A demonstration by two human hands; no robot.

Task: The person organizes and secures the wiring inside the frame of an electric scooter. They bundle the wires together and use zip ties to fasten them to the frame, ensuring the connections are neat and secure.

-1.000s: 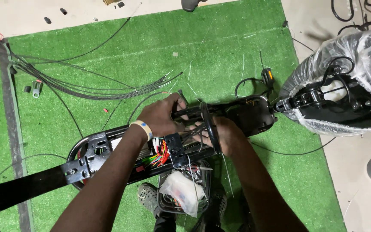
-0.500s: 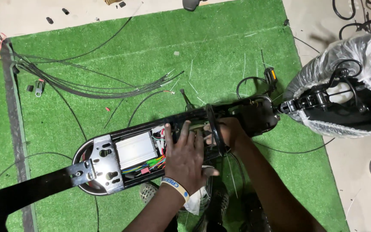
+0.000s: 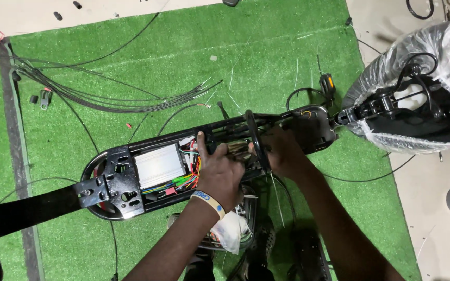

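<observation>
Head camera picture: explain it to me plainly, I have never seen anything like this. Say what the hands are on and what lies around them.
The picture comes from a camera on the person's head, looking down at their two bare hands. Both hands work inside a long black open frame lying on green artificial turf. The left hand, with a wristband, rests on the frame beside a silver box and coloured wires. The right hand reaches into the frame; what it grips is hidden. Loose black cables lie on the turf, and a plastic-wrapped wheel sits at the right.
</observation>
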